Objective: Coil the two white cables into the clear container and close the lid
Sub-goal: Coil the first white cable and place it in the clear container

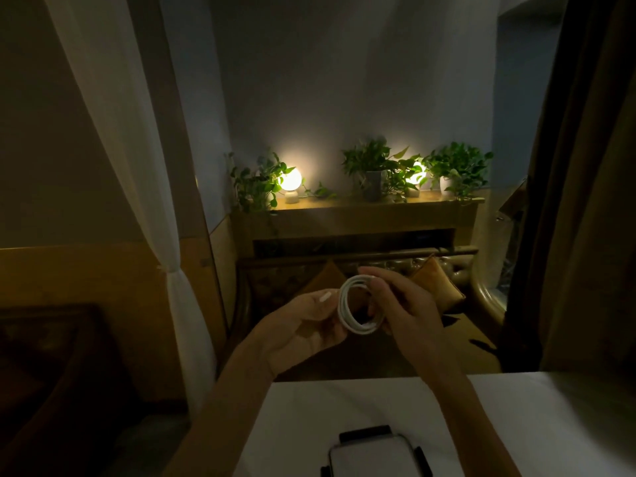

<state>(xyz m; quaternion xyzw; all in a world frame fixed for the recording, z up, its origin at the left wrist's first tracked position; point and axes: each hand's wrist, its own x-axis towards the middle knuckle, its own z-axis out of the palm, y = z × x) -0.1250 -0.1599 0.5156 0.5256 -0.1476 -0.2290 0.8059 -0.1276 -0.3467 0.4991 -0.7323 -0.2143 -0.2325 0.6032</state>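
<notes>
The left hand (303,325) and right hand (409,315) both grip the thin white cable coil (358,304) beyond the white tabletop's (516,425) far edge; keep loops tight to fit the clear plastic container (375,454), apparently open, at its near edge.

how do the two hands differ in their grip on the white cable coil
The left hand holds the left edge of the white cable coil, thumb towards the camera; the right hand reaches over its top right, back of hand showing. Both grip it in the air.
</notes>
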